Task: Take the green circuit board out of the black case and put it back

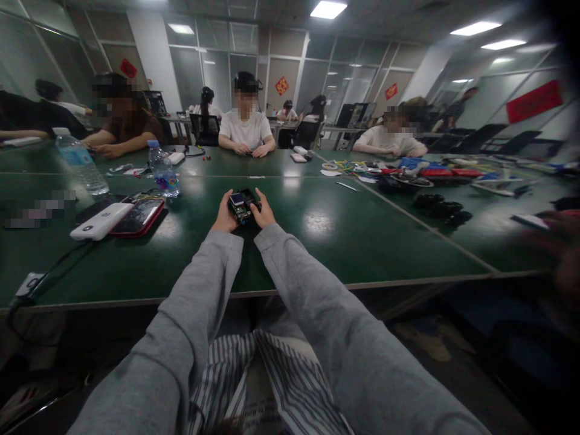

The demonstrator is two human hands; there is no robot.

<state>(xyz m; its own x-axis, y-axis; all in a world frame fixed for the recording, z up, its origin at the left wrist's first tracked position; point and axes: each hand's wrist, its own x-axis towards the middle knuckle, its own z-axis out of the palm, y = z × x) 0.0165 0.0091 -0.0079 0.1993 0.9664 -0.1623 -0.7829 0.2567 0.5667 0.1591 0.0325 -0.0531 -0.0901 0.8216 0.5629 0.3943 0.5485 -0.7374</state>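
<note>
Two bare hands meet around a small device (pixel 240 211) over a green table (pixel 385 251), near the middle of the wearer's side. The left hand (pixel 225 214) grips the left edge, its thumb side toward the board; the right hand (pixel 263 212) grips the opposite side, its thumb against a black part (pixel 249 197). Neither hand is nearer: the device lies directly between them, touched by both, straight ahead of the wearer at the end of two outstretched gray sleeves (pixel 312 272). A small screen (pixel 236 198) and bare circuitry face up on the left hand's side, while the black part sits beside them on the right hand's side, and handling seems to turn on that side-by-side layout. The board appears to slant, its screen end away from the wearer and toward the left, though the long axis is hard to judge at this size. Whether the black part is joined to the board, or whether the device rests on the table or hangs just above it, cannot be told. Off to the left lie a phone (pixel 138 216) and a white power bank (pixel 102 222), with a bottle (pixel 163 172) standing behind them; a pen (pixel 347 186) lies well apart to the right.
</note>
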